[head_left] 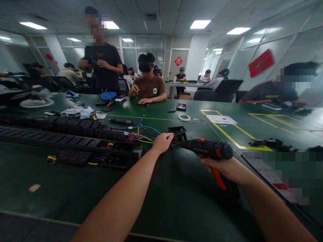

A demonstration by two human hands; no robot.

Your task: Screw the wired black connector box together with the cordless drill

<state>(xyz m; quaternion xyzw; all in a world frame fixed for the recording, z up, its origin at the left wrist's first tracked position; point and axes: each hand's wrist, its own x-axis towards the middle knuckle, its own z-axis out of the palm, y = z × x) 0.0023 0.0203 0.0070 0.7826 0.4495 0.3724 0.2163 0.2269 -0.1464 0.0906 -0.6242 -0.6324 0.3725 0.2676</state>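
My right hand is wrapped round the handle of a black and orange cordless drill, which lies level and points left. Its tip reaches a small black frame-like part on the table. My left hand is closed on the near left side of that part, fingers pressed together. Whether the bit touches a screw there is too small to tell. Blue, green, yellow and red wires run from behind my left hand to the long black power strips at the left.
A roll of white tape, a dark cylindrical tool and a paper sheet lie on the green table. Yellow tape outlines mark its right side. Across the table a seated person works; another person stands behind.
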